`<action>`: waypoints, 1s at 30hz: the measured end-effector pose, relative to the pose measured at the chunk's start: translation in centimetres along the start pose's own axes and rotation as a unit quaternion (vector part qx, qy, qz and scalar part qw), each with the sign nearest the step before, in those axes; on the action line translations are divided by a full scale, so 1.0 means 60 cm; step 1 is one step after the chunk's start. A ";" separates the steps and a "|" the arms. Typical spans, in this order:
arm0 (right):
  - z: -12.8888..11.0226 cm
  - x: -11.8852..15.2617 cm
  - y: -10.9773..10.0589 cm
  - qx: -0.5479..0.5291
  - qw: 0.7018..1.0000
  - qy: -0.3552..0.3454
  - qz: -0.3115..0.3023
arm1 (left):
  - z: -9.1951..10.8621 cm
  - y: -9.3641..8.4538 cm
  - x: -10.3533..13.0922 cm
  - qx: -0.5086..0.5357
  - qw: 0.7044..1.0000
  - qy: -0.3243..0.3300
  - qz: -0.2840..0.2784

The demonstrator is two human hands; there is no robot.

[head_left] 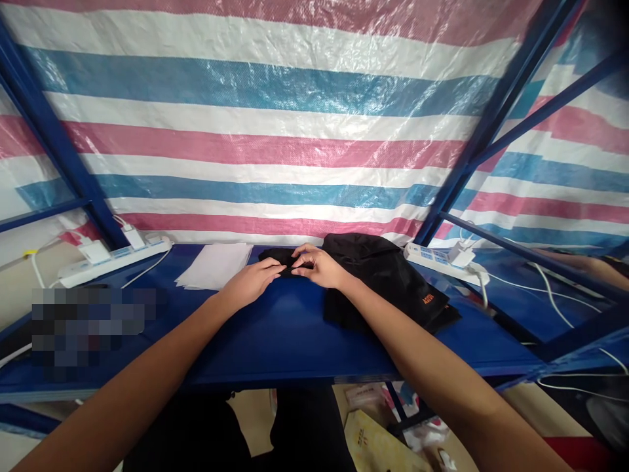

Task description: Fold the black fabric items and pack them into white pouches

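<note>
On the blue table, a small bundle of black fabric (pixel 275 255) lies near the back edge. My left hand (pixel 255 282) pinches its front left part, fingers pressed together. Just to the right, my right hand (pixel 317 265) has thumb and fingertips closed on the same fabric, fingers bent. The fingertips of both hands are close together. A larger pile of black cloth (pixel 383 275) with orange lettering sits to the right, partly under my right forearm. White sheets (pixel 213 265) lie left of the bundle.
White power strips with plugs stand at the left (pixel 115 259) and right (pixel 447 262). Cables trail across the blue tabletop (pixel 295 334). Blue metal posts frame a striped plastic sheet (pixel 295 151). A pixelated patch covers the left side. Another person's arm (pixel 580 265) shows far right.
</note>
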State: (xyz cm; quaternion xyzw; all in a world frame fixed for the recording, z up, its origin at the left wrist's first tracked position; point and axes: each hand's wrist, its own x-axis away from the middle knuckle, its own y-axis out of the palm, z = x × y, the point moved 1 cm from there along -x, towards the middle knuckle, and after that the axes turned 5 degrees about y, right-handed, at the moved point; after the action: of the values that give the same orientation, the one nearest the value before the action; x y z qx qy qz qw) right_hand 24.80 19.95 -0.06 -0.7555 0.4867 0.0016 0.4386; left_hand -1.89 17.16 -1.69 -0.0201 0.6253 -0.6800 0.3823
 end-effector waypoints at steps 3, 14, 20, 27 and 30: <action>0.010 -0.002 0.001 -0.050 0.998 0.036 -0.007 | 0.001 -0.004 0.001 0.012 1.000 -0.016 0.018; 0.002 -0.005 -0.002 0.079 0.997 0.007 0.023 | -0.012 -0.008 -0.009 0.055 0.990 -0.093 0.090; -0.006 0.007 -0.026 0.089 0.994 -0.034 -0.058 | -0.013 -0.009 -0.008 0.027 0.988 -0.147 0.036; 0.011 -0.002 -0.019 0.015 0.998 0.028 -0.056 | 0.022 -0.006 -0.005 -0.060 0.995 -0.023 0.081; 0.020 -0.009 -0.015 -0.016 0.997 0.048 -0.065 | 0.038 0.005 -0.003 -0.054 0.998 0.020 0.034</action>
State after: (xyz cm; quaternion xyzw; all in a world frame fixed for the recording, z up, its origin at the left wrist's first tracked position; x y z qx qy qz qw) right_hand 25.72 21.26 -0.01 -0.7917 0.4566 -0.0554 0.4021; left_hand -0.44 15.36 -1.37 -0.0056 0.6689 -0.6326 0.3904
